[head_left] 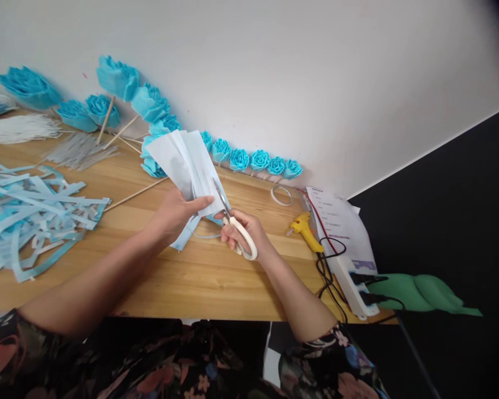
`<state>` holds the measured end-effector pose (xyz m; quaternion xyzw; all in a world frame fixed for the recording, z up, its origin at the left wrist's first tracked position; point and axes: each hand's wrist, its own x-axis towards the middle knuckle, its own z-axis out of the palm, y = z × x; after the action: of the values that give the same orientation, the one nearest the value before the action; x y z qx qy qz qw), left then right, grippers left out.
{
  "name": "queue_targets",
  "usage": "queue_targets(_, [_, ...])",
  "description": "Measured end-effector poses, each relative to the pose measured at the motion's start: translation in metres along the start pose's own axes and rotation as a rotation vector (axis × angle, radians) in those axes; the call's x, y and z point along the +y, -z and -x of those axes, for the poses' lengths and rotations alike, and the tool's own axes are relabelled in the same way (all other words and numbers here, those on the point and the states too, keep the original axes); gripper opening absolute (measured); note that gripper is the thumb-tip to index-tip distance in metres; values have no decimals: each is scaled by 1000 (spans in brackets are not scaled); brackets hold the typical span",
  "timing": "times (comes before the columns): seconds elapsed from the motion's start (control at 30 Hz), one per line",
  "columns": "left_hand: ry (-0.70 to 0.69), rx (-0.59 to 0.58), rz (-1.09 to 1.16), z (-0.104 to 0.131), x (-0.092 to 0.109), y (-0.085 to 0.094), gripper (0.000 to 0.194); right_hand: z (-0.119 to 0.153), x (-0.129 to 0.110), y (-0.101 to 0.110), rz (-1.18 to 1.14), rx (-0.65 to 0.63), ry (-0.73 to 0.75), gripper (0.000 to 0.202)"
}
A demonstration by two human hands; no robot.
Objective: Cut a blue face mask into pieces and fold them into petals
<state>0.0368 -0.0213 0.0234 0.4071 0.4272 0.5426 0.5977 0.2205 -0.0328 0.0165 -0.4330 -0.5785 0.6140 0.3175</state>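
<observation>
A stack of thin white and pale blue sheets (191, 160) is pinched in my left hand (178, 210), the thumb lying on top near its lower edge. My right hand (245, 230) is closed round white-handled scissors (247, 241). Their metal blades point up and left and lie at the right edge of the sheets. Below the stack, pale blue pieces (186, 233) hang or lie over the wooden table; which of the two is unclear. My left fingers are hidden behind the sheets.
Blue flowers (118, 77), several on sticks, line the wall. Cut blue strips (33, 216) cover the left of the table (191, 288). At the right are a yellow glue gun (305, 230), a tape ring (281, 195), black cables and a white power strip (351, 288).
</observation>
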Motion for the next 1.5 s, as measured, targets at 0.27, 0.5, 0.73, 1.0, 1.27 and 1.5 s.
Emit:
queue_targets(0.27, [-39,76,123,-1,5,-3,44,0,0,-1,10,0,0,51])
queue_targets(0.5, [-41,71,98,1,7,-3,38,1,1,3,51,-90,64,59])
queue_targets(0.73, [-33,71,111,2,8,-3,41,-1,4,5,63,-116,67,66])
queue_targets(1.0, [-25,57,105,3,10,-5,41,-2,8,10,-43,-134,69,120])
queue_targets(1.27, [-14,-24,-2,-1,-3,2,47,0,4,6,-49,-124,52,120])
queue_targets(1.5, [-32,-34,27,-2,-7,2,48,2,3,5,-25,-109,78,116])
